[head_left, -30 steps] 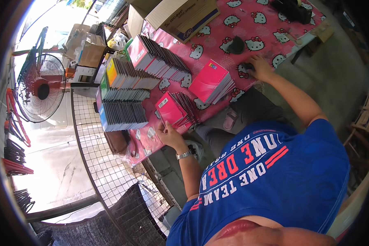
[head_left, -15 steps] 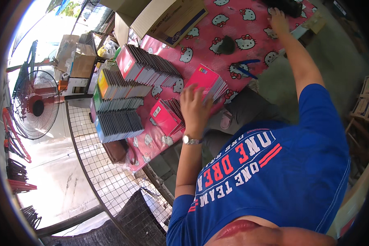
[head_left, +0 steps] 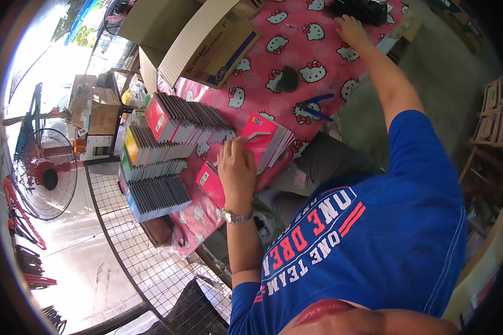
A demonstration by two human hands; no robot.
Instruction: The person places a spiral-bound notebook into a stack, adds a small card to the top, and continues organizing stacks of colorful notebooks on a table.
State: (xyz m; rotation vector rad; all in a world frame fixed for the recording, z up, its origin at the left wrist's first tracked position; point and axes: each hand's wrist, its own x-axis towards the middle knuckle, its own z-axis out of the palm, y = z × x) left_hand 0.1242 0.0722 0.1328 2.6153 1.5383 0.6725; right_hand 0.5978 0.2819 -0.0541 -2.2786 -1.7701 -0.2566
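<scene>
My left hand [head_left: 237, 167], with a metal watch at the wrist, is closed above the pink-red notebooks, its fingers curled together. From beside its fingertips a thin pale strip or edge runs over a stack of pink-covered notebooks [head_left: 260, 132]; whether the fingers grip it is unclear. Partly hidden under the hand is a smaller pile of red spiral notebooks [head_left: 208, 180]. Far right, my right hand [head_left: 352, 30] rests on the pink tablecloth with fingers apart, next to a black object [head_left: 363, 10] whose kind I cannot make out.
Rows of spiral notebooks stand at left: red [head_left: 187, 118], yellow [head_left: 151, 146], green and blue [head_left: 157, 200]. An open cardboard box [head_left: 221, 56] is behind them. Blue-handled pliers [head_left: 318, 106] and a dark round object [head_left: 288, 79] lie on the tablecloth [head_left: 313, 53]. A fan [head_left: 47, 178] stands left.
My left hand has moved from open above the notebooks to curled at the near-left side of the pink stack. The pale strip now shows there. My right hand stays by the black object.
</scene>
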